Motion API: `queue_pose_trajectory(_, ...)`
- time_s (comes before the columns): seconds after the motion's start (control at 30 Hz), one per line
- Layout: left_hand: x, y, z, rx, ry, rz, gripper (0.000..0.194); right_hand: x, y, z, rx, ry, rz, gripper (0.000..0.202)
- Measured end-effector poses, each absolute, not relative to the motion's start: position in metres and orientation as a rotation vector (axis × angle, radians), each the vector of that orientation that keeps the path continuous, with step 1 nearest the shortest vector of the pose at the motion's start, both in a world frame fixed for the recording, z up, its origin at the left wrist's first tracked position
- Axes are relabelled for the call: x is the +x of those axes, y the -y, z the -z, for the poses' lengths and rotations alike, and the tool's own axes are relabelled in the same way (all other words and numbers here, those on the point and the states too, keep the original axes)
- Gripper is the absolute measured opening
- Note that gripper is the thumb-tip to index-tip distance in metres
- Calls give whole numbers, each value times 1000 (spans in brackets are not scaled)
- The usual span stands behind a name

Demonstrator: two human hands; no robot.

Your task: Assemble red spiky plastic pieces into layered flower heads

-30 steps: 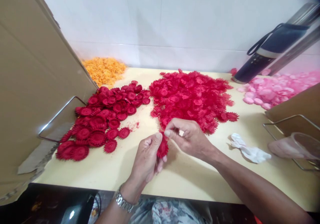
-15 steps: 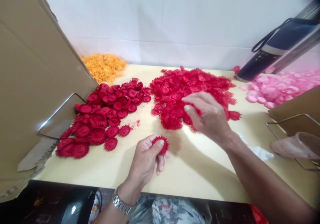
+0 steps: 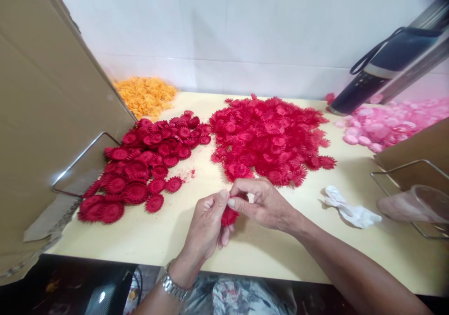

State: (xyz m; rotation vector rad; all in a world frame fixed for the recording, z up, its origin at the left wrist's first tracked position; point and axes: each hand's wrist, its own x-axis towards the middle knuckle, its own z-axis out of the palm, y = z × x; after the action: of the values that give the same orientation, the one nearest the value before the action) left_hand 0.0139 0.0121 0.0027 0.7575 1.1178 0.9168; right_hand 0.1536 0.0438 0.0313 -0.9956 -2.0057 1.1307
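In front of my chest, my left hand (image 3: 205, 223) is closed on a red fringed flower disc (image 3: 229, 217), part of it hidden behind the fingers. My right hand (image 3: 264, 206) meets it from the right, thumb and index finger pinching a red flower piece (image 3: 242, 197) against that disc. The two hands touch at the fingertips. Just beyond them spreads a heap of bright red fringed flower pieces (image 3: 270, 135). Left of it lies a pile of thicker, darker red fringed discs (image 3: 136, 191).
Orange pieces (image 3: 145, 95) are heaped at the back left, pink ones (image 3: 389, 123) at the right. A dark bottle (image 3: 372, 78) leans near the wall. Crumpled white tissue (image 3: 352, 209) lies beside a plastic cup (image 3: 410, 205). A cardboard panel (image 3: 52, 99) stands on the left.
My right hand has come from the bright red heap down to my left hand, bringing a red flower piece to the disc. My left hand has hardly moved.
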Motion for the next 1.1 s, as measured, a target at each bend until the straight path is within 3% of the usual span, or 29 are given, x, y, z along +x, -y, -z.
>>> queue_pose_trajectory(0.17,12,-11,-6,1199,-1186,-910,33,169,-52,-29,-1197,1833,-821,18)
queue_pose_trajectory(0.27,8,-10,-14,1960,-1307,-903,25,189,-62,-25,-1348,1910,-302,13)
queue_pose_trajectory(0.37,9,-11,-24,2668,-1204,-612,27,209,-74,-17,-1244,2114,279,14)
queue_pose_trajectory(0.47,13,-12,-31,3036,-1022,-522,32,220,-81,-9,-1200,2277,558,15)
queue_pose_trajectory(0.67,20,-16,-31,3296,-752,-699,26,221,-81,-4,-1249,2340,800,20)
queue_pose_trajectory(1.1,24,-17,-32,3343,-683,-621,23,216,-80,1,-1251,2433,810,15)
